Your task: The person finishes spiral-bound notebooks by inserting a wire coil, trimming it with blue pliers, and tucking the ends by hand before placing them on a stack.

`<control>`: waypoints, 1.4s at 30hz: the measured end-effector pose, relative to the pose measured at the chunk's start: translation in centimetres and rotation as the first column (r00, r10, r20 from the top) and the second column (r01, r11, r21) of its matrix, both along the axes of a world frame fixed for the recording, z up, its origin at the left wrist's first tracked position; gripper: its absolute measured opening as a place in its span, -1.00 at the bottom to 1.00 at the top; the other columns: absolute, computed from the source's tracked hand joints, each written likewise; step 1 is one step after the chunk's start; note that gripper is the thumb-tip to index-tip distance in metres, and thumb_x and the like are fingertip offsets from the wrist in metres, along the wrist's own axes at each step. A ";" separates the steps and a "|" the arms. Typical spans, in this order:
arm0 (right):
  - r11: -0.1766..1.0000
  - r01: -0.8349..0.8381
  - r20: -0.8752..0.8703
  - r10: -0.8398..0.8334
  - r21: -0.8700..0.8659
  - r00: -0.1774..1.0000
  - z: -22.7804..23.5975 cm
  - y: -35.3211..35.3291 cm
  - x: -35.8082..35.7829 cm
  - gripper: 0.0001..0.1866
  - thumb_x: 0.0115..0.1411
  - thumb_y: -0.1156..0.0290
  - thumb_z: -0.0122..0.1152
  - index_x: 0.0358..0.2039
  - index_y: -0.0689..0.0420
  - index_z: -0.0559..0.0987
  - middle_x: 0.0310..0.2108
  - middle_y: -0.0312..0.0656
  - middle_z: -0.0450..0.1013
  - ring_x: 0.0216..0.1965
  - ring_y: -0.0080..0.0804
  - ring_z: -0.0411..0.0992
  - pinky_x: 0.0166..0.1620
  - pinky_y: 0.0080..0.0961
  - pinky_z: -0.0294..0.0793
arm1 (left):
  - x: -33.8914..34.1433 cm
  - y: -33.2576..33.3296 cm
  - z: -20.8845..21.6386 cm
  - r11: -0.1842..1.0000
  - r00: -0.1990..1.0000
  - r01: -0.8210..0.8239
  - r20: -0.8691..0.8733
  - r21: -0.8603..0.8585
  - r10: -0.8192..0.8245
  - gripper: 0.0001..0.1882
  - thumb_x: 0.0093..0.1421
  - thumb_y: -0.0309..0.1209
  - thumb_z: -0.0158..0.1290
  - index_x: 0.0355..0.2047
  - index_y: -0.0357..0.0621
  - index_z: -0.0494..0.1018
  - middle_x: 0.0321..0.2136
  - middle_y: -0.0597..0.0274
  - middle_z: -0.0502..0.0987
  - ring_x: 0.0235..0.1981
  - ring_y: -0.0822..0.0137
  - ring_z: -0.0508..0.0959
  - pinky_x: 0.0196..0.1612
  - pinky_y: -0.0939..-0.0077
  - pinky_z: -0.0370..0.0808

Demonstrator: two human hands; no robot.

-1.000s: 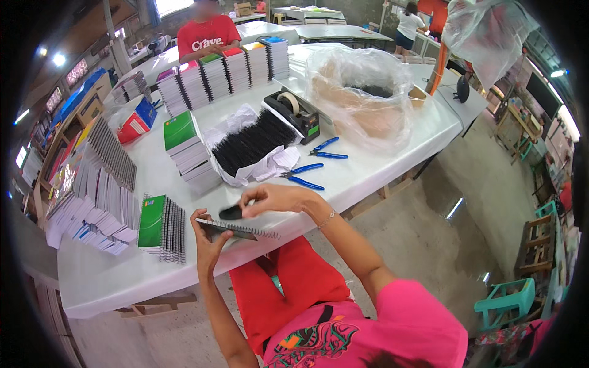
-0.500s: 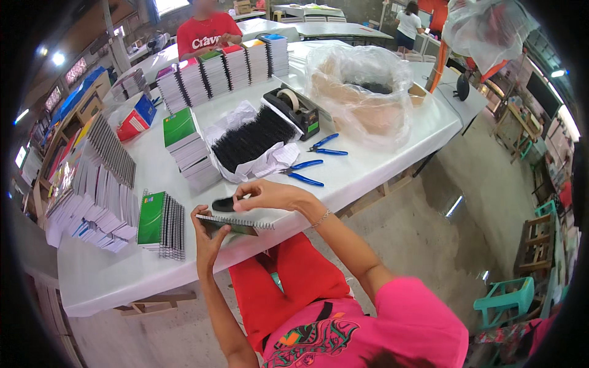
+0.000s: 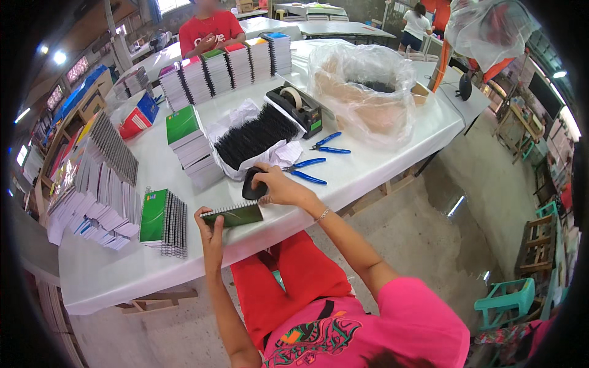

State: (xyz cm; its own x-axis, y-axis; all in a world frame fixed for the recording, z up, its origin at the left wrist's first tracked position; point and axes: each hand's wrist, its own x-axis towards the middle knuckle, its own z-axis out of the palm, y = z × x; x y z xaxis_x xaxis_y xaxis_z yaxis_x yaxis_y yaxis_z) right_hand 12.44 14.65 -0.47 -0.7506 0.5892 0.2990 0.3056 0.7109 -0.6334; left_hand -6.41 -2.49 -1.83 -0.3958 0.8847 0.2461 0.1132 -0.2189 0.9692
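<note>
My left hand (image 3: 211, 232) grips a small green spiral notebook (image 3: 240, 215) at its left end, thumb across the cover. The notebook is held tilted above the table's near edge, its wire coil along the upper side. Close to the coil's right end, my right hand (image 3: 277, 186) is closed with its fingers on a black rounded object (image 3: 252, 184), whose kind I cannot make out. A stack of green spiral notebooks (image 3: 154, 216) lies left of my left hand. Beyond my hands, a heap of black coils (image 3: 254, 136) rests on crumpled white paper.
Two blue-handled cutters (image 3: 308, 171) and a black tape dispenser (image 3: 299, 110) lie right of the coils. Notebook stacks (image 3: 195, 147) stand at left and along the back. A plastic-lined box (image 3: 362, 98) sits back right. A person in a red shirt (image 3: 208, 30) is across the table.
My right hand has moved right and slightly away from me with the black object, which now appears more upright. The notebook has turned, showing more green cover.
</note>
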 end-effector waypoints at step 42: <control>0.705 0.635 0.062 -0.683 0.315 0.728 -2.4 -0.4 7.7 -0.33 0.02 -0.04 0.35 0.07 0.06 0.46 -0.01 -0.02 0.32 0.02 -0.02 0.22 0.09 -0.06 0.13 | 1.4 -0.2 0.4 0.964 0.969 -0.247 -0.001 0.097 0.248 -0.81 0.27 -0.53 0.08 -0.11 -0.25 0.43 -0.28 0.30 0.49 -0.32 0.59 0.45 -0.30 0.67 0.46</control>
State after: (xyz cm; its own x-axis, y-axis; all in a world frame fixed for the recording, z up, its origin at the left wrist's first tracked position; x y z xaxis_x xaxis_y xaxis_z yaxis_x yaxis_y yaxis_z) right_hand 20.11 14.22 -2.84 -0.2500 0.8713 0.4224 0.8379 0.4133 -0.3566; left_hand -4.98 -2.68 -1.45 -0.5957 0.7318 0.3311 0.1877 -0.2739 0.9433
